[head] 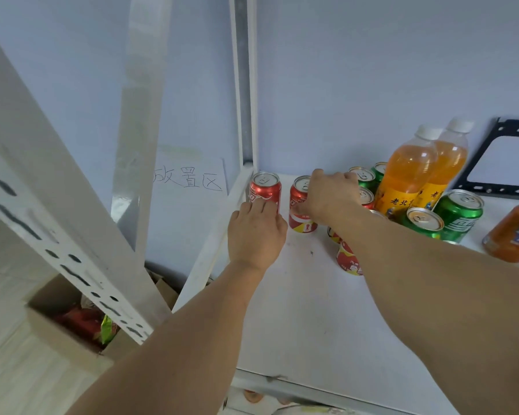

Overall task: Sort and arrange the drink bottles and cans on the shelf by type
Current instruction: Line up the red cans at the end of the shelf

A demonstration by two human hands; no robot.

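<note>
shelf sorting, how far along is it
Partly done: two orange bottles stand together at the back. In hand: left hand grips a red cola can, right hand another red can. Left: green cans, more red cans and an orange can stand mixed.

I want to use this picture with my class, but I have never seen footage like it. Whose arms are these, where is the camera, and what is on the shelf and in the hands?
There is no machine here. A person wears a wide-angle camera on the head, so you look down along their own two bare arms.

The left hand grips a red cola can in the back left corner of the white shelf. The right hand is curled round a second red can beside it.

To the right stand more red cans, green cans, two orange drink bottles with white caps, and an orange can at the picture's edge. Below left sits a cardboard box of packets.
</note>
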